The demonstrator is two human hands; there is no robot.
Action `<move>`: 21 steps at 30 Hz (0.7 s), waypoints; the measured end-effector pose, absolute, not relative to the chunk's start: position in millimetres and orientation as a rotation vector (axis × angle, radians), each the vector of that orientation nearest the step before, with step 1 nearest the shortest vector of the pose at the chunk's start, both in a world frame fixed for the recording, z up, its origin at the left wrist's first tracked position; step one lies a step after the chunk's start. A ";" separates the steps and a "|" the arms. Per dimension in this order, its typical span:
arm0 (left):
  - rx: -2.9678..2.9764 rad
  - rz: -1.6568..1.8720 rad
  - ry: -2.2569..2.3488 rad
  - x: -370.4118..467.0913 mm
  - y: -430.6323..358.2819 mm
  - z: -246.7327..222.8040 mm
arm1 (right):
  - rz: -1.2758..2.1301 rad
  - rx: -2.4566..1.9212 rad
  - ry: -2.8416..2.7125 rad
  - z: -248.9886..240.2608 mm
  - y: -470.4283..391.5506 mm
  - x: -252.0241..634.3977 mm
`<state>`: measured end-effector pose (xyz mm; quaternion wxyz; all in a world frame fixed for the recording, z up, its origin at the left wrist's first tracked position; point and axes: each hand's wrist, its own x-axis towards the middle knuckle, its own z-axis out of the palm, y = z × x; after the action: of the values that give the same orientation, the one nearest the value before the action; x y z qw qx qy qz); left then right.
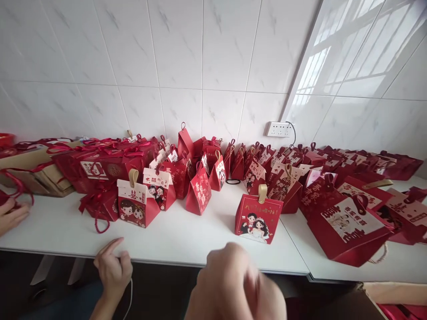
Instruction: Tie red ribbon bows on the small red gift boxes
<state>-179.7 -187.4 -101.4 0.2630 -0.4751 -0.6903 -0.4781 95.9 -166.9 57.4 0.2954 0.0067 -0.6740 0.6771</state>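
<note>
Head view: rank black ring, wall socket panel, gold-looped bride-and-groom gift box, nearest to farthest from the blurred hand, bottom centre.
From the blurred hand:
1. Bride-and-groom gift box: table's front edge
2. Black ring: farther back on table
3. Wall socket panel: on tiles behind

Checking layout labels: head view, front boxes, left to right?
Ribboned red box, gold-looped couple box, similar box slightly behind, narrow red box, bride-and-groom box, large white-labelled box.

The one camera rides on the person's head — looking forward and slightly down across the white tabletop (pixel 213 240), close in, toward the pale marble-patterned tiled wall (pixel 180 53).
</note>
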 end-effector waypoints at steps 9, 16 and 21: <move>-1.337 -1.135 -1.897 -169.0 -194.7 -77.9 | 1.138 -0.955 -1.904 -19.9 -150.4 120.5; -1.866 -1.498 -1.530 -67.5 -165.0 -23.5 | 0.121 -0.870 -1.323 -19.2 -124.3 208.1; -2.375 -1.609 -1.427 21.6 -110.8 13.3 | 0.393 -1.165 -1.330 5.6 -71.5 235.7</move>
<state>21.6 -110.8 13.3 -0.0313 -0.7408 -0.4452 -0.5019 235.7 -71.5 5.6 0.6171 -0.5060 -0.5779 0.1707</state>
